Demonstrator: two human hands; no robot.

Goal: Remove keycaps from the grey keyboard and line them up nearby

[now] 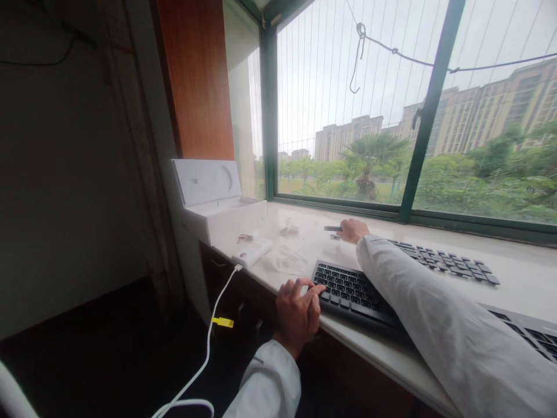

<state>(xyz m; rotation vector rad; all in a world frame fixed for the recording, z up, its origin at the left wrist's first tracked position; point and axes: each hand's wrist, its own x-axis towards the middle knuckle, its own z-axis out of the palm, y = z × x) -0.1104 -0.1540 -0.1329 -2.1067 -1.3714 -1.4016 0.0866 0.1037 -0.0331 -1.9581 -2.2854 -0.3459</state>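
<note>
A black keyboard (348, 290) lies along the front edge of the white sill, with switches showing bare and a few keycaps on its front row. My left hand (300, 307) is closed on its left front corner, fingertips on the keys. Stretched across the keyboard, my right hand (353, 230) is near the back of the sill, its fingers bent down and partly hidden. A thin dark piece (333, 229) juts out at its fingertips, too small to name. Beside my right forearm, loose black keycaps (452, 264) lie in rows.
An open white box (235, 215) stands at the left end. Before it lie a white power bank (252, 252) with a white cable (209, 342), a small metal item (245, 237) and clear plastic (289, 260). Another dark keyboard-like device (528, 331) sits at the right. Windows close off the back.
</note>
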